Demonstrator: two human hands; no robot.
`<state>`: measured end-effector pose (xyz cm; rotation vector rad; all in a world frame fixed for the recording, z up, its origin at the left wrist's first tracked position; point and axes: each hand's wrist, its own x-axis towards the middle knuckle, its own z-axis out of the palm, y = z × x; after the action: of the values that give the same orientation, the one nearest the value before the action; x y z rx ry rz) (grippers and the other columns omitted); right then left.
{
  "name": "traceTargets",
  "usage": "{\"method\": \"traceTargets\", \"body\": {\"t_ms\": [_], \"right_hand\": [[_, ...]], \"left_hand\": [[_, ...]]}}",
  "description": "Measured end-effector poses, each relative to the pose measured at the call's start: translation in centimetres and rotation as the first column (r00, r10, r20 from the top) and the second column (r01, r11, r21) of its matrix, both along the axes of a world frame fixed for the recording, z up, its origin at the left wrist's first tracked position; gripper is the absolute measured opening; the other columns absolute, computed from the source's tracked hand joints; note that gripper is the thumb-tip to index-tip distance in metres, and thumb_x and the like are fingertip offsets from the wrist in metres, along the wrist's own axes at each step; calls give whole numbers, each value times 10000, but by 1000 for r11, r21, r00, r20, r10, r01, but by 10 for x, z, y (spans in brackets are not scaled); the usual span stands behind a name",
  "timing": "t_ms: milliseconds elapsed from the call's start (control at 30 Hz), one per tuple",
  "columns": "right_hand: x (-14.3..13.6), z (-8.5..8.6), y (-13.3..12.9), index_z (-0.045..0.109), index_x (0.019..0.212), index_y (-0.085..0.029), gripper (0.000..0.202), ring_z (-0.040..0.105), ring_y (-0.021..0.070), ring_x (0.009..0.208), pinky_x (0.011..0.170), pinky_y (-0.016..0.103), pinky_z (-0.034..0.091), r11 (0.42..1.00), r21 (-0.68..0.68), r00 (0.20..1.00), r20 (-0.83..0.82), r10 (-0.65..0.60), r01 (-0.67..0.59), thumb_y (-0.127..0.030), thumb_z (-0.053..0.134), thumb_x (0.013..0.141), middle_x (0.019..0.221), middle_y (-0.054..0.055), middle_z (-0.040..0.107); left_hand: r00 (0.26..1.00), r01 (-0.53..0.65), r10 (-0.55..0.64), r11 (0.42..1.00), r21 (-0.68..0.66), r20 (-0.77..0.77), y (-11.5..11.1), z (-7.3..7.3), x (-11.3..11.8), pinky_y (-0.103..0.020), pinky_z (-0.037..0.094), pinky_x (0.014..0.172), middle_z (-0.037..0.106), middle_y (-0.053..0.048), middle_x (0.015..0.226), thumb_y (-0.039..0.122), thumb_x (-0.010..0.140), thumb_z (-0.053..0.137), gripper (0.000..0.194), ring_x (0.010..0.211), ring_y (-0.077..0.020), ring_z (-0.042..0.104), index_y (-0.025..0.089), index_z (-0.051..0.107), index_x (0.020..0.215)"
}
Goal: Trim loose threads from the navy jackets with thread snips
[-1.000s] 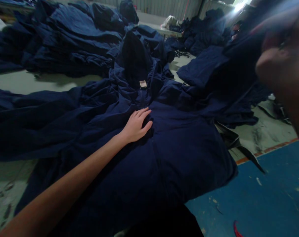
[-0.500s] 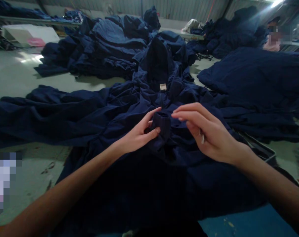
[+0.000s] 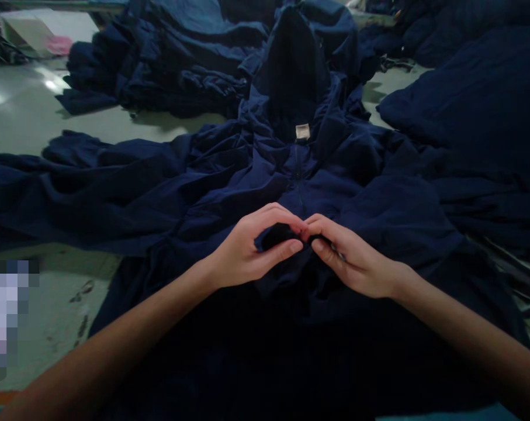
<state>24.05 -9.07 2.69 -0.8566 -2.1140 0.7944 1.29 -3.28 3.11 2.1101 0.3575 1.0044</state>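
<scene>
A navy hooded jacket [image 3: 229, 199] lies spread out in front of me, its hood pointing away and a pale label [image 3: 302, 131] at the neck. Dark cloth of this jacket is bunched inside the curved fingers and thumb of my left hand [image 3: 260, 245]. My right hand [image 3: 352, 254] pinches the same gathered cloth, its fingertips meeting those of the left. A small greyish object [image 3: 337, 252], too little of it visible to name, is tucked in the right palm. The exact edge of cloth between the fingertips is hidden.
Behind the hood rises a heap of navy garments [image 3: 172, 64]. Another navy pile [image 3: 475, 99] stands on the right. A pale box [image 3: 26, 35] and a pink item [image 3: 59, 45] sit at the far left on the light table surface [image 3: 19, 111].
My right hand has moved down and left from beside the cloth to pinch it, meeting my left hand. The left fingers have curled over further. The view has tilted down.
</scene>
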Motion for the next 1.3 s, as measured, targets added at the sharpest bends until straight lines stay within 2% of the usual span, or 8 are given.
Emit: {"method": "traceTargets", "body": {"t_ms": [100,233,400,533,800,900,1067,1300], "right_hand": [[-1,-1,-5,552,1215,-215,190,577,207,1186,1032,381,518,999,-33,999,13,36,-36,-148,441,1076,1282,139,570],[-5,2,-12,576,1111,-232,124,581,212,1183,1030,380,512,1000,-26,993,-120,-15,12,-192,460,1094,1245,120,590],[-11,8,-24,591,1041,-251,222,626,178,1007,915,339,508,972,-232,932,-343,-121,41,-330,411,1145,1111,51,644],[-7,10,-27,605,980,-260,303,580,165,817,799,331,484,940,-339,937,-321,-141,26,-455,431,1133,894,10,599],[8,21,-17,641,930,-223,419,574,162,744,680,301,461,925,-379,995,-102,-8,-31,-534,434,1118,809,23,623],[8,20,-19,625,883,-212,393,613,185,822,742,322,494,901,-431,985,-172,-34,-44,-509,487,1102,884,46,645],[3,17,-29,615,861,-224,337,650,227,889,839,400,539,794,-592,866,-461,-192,-139,-486,567,1068,886,46,643],[12,15,-27,572,797,-229,430,560,193,712,609,314,469,773,-634,898,-337,-282,5,-590,589,1030,741,20,553]], "left_hand": [[999,-45,46,998,44,-14,2,-3,0,-279,550,821,714,-49,957,225,945,775,167,903,-165,674,167,718,1091],[997,-41,44,998,54,-57,-1,-3,-1,-266,482,738,613,12,793,305,943,794,173,758,-137,584,174,726,1033],[996,10,-17,997,-77,-89,-10,4,1,-263,453,725,635,26,801,320,976,748,176,692,-116,569,180,641,971],[989,61,-81,987,-152,-126,-15,6,2,-272,414,698,562,34,736,271,1035,635,222,688,-118,504,178,610,834],[961,275,-170,686,-673,220,-19,-9,1,-356,528,771,602,-32,776,568,1000,634,454,813,-213,610,199,634,737],[966,246,-219,626,-740,136,-17,-6,0,-296,480,607,525,-3,671,629,954,667,511,654,-164,525,195,588,695],[911,184,-405,577,-796,-83,-20,8,-2,-240,530,589,662,-12,766,354,823,850,224,683,-153,601,169,723,831],[960,162,-279,611,-775,-20,-21,7,-5,-188,444,495,601,27,644,146,703,901,279,579,-104,545,161,626,655]]}}
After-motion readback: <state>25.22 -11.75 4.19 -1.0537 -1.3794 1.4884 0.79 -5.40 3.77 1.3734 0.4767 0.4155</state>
